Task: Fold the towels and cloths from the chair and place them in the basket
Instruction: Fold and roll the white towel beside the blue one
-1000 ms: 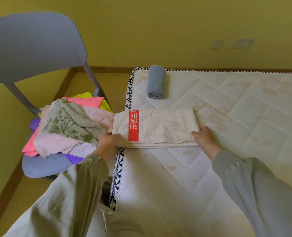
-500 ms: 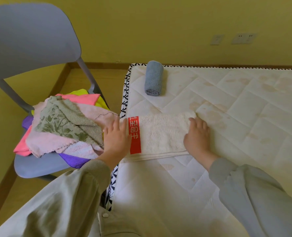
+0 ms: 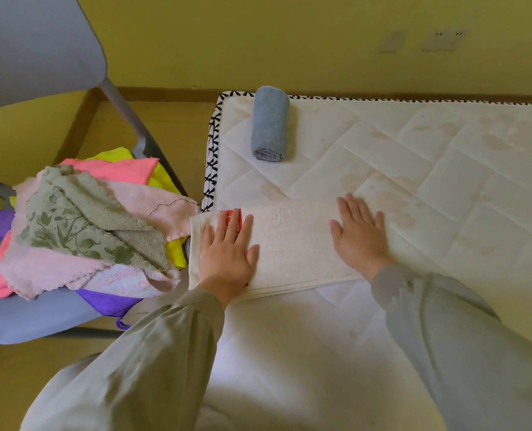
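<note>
Stained quilted mattress [image 3: 414,169], folded cream towel [image 3: 292,244] laid flat at its left edge, rolled blue towel [image 3: 270,122] at the far corner, grey chair [image 3: 34,318] alongside heaped with cloths [image 3: 81,225].

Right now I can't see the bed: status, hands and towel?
Open left hand and right hand flat on cream towel. Towel folded, on mattress. Unfolded cloth pile on chair; basket unseen.

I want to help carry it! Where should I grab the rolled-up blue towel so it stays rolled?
Probably round its middle, coming from above. The blue towel lies on its side on the mattress, so your hand can wrap across the roll and squeeze its layers together.
</note>
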The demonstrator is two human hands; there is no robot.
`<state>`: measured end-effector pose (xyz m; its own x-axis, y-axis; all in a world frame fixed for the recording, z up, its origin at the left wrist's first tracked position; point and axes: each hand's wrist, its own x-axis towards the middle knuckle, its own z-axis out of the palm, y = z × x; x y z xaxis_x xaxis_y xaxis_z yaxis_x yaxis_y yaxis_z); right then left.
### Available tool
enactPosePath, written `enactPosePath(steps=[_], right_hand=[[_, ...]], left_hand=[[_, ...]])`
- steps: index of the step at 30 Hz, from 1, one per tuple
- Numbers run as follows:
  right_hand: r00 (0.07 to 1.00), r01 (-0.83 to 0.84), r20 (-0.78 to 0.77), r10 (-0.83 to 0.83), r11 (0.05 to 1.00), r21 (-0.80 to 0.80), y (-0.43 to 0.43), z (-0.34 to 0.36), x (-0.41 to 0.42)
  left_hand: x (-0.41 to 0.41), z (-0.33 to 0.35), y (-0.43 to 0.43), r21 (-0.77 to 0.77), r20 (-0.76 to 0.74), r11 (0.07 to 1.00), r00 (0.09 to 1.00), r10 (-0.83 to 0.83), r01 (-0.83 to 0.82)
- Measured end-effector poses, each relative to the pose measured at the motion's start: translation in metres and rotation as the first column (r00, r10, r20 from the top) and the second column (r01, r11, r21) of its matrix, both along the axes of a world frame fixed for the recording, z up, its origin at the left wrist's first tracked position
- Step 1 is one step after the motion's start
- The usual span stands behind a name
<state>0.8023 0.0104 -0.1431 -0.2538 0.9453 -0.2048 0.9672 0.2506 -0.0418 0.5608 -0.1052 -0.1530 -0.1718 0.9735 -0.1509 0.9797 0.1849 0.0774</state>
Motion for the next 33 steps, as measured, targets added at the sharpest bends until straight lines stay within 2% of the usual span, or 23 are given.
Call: enactPosePath(steps=[3, 6, 9, 12, 18, 22, 27, 33], right_hand=[[0.985, 0.157, 0.076, -0.154, 0.987, -0.037, 0.011, 0.006, 0.014], [0.983, 0.178, 0.036, -0.182, 0.979, 0.095, 0.009, 0.024, -0.020], [0.990, -0.029, -0.134, 0.050, 0.988, 0.149, -0.016, 0.032, -0.077], [0.947, -0.295, -0.117, 0.301, 0.953, 0.064, -0.054, 0.006, -0.101], [0.990, -0.128, -0.047, 0.131, 0.990, 0.065, -0.043, -0.007, -0.056], [0.998, 0.040, -0.038, -0.041, 0.999, -0.025, -0.036, 0.002, -0.083], [0.986, -0.131, -0.085, 0.140, 0.986, 0.104, -0.051, -0.007, -0.111], [0.987, -0.126, -0.088, 0.137, 0.984, 0.127, -0.049, -0.014, -0.112]], left_hand=[[0.001, -0.002, -0.001, 0.016, -0.013, 1.000, 1.000, -0.006, 0.007], [0.000, -0.003, -0.002, 0.016, -0.015, 1.000, 1.000, -0.007, 0.008], [0.000, -0.004, -0.001, 0.021, -0.008, 1.000, 1.000, -0.006, 0.006], [-0.002, -0.004, -0.004, 0.041, 0.026, 0.999, 1.000, -0.015, 0.014], [-0.009, 0.000, -0.009, 0.050, 0.019, 0.998, 0.999, -0.028, 0.027], [-0.010, 0.001, -0.008, -0.005, -0.010, 1.000, 1.000, -0.017, 0.017], [-0.022, 0.004, -0.007, -0.029, -0.004, 0.995, 0.996, -0.093, 0.093], [-0.059, 0.006, -0.005, -0.066, -0.013, 0.997, 0.999, -0.033, 0.032]])
